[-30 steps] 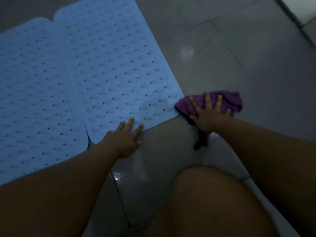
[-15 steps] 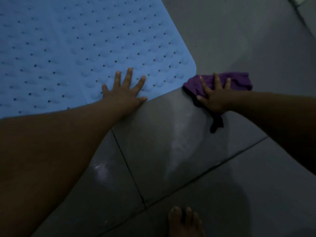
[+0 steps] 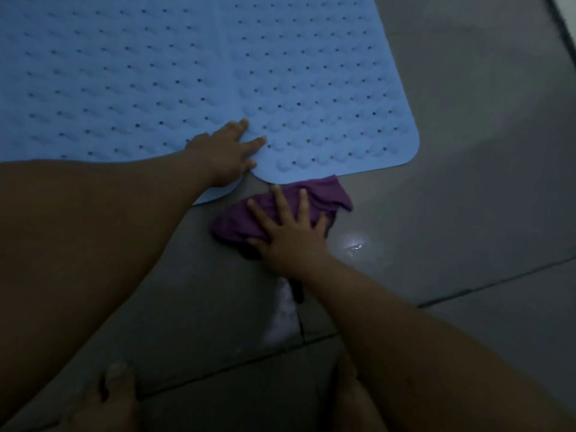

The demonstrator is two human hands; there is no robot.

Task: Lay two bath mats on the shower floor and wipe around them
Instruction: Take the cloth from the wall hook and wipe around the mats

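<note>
So no readable writing anywhere. Left hand (image 3: 226,154) is flat, fingers spread, on the seam btwn the two blue bath mats (image 3: 327,88) on the tile floor (image 3: 467,151). Right hand (image 3: 288,229), fingers wide, presses the purple cloth (image 3: 330,194) touching the mats' near edge.

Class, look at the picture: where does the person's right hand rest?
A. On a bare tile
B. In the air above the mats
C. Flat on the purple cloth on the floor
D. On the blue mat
C: the right hand lies spread, fingers open, on the purple cloth, which sits on the floor tiles just below the mat's edge.
</note>
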